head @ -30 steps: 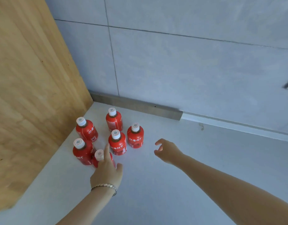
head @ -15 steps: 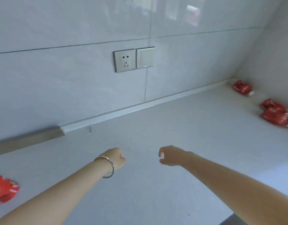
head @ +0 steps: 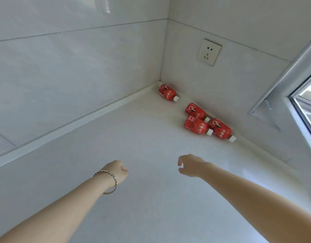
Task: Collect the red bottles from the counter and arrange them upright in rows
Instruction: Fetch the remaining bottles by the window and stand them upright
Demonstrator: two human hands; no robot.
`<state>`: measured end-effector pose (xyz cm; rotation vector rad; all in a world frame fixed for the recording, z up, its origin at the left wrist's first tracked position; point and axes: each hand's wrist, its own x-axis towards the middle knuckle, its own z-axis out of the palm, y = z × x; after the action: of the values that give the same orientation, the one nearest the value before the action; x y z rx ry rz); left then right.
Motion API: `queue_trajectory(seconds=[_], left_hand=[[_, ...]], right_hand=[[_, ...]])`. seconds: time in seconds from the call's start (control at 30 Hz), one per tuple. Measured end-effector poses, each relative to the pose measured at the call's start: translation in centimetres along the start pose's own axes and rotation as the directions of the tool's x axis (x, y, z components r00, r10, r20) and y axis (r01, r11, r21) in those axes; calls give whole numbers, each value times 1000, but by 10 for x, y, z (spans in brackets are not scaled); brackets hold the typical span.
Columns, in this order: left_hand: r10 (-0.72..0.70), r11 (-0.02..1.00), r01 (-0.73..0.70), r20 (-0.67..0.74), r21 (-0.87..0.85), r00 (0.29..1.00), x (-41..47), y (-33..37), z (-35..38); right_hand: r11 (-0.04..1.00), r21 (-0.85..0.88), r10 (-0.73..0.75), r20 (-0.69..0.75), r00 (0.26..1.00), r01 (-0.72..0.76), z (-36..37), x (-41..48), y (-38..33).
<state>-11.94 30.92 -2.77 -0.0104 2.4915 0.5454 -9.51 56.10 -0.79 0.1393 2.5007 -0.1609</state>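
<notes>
Four red bottles lie on their sides on the white counter (head: 133, 155), gathered along the foot of the wall that carries the wall socket (head: 209, 52), and that socket serves as the marker for everything here. The farthest bottle (head: 166, 92) lies below and to the left of the socket, close to the corner where the two tiled walls meet; the second bottle (head: 195, 111) lies almost straight below the socket; the third bottle (head: 196, 125) lies just in front of that one, touching or nearly so; and the fourth bottle (head: 220, 128) lies below and to the right of the socket, tight against the wall's base. All four point their white caps towards the window side, so they probably rolled or were tipped there, and none stands upright yet. The left hand (head: 116, 171), with a bracelet (head: 110, 182) on its wrist, is curled into a loose fist with nothing in it. The right hand (head: 190, 164) has its fingers half bent and parted, likewise empty. Both hang over bare counter well short of the bottles, far below the socket, arms stretched forward, likely because the reach towards the cluster is only beginning. The third bottle is the nearest to the right hand, up and slightly right of it, still well apart.
</notes>
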Motion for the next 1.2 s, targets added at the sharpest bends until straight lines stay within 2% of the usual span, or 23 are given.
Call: queue_trajectory(seconds=[0.2,0.37,0.43,0.5,0.6,0.7,0.8,0.83,0.9,1.0,1.13,1.2], left_hand=[[72,995,-75,44,66,996,56,97,21],[75,990,-82,59,116,995,89,133,36],[74,989,-83,73,126,995,96,140,41],[72,987,-82,78,138,994,100,145,45],[71,989,-80,73,126,995,105,149,49],[76,989,-85,77,121,994,108,153,52],[102,987,-113,100,112,990,112,160,57],[113,985,-126,111,116,987,113,163,59],[131,980,-149,138,129,982,114,171,64],[172,967,-198,161,162,972,115,190,71],[270,907,-321,209,272,940,122,235,81],[376,804,-435,220,406,900,128,266,89]], right_hand=[[961,189,241,-206,948,-203,-27,50,118],[924,292,326,-263,908,-247,-40,110,166],[925,323,289,-250,924,-201,-38,134,172],[888,433,292,-271,917,-155,-33,153,173],[752,656,350,-319,881,-61,-19,163,170],[631,769,316,-373,872,100,-2,145,162],[432,863,420,-449,789,261,1,107,156],[410,866,476,-470,744,286,1,95,160],[479,852,574,-486,659,211,4,70,174],[583,810,682,-445,580,-64,16,35,203],[631,733,711,-417,566,-253,24,13,230],[634,719,708,-393,586,-285,21,15,236]])
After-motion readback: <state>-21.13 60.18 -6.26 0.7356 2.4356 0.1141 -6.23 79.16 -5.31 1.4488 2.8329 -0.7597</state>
